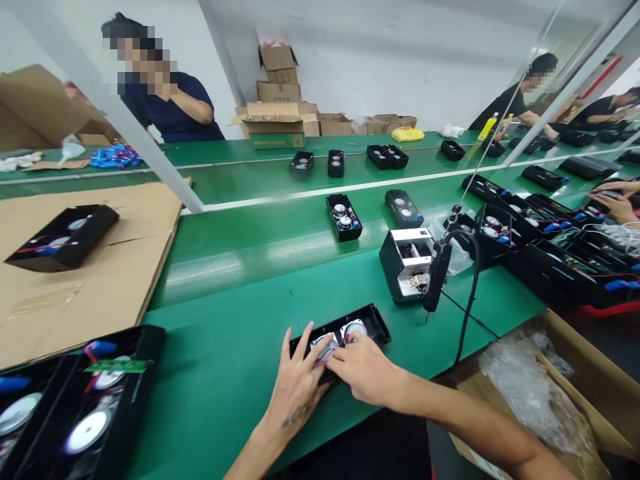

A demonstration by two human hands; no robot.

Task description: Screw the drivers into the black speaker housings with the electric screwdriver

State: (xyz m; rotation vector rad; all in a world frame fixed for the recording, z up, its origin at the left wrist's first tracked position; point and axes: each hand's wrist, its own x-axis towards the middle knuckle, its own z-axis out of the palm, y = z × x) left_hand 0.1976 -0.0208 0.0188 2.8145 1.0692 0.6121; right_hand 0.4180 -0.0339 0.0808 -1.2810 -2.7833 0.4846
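Note:
A long black plastic housing (376, 320) lies tilted on the green work surface, with two round speakers (354, 329) set in it. Over its left end is my left hand (299, 381), fingers spread, touching the housing beside the left speaker. My right hand (367, 371) reaches in from the right, its fingers bent and pressed together at the left speaker and the wires between the two speakers. What those fingertips hold, if anything, is too small to make out.
An electric screwdriver (437, 273) hangs at the right, beside a black and silver screw feeder (407, 263). Housings with speakers (95, 400) stand at the lower left. A cardboard box with plastic bags (600, 373) is at the lower right. People sit across the line.

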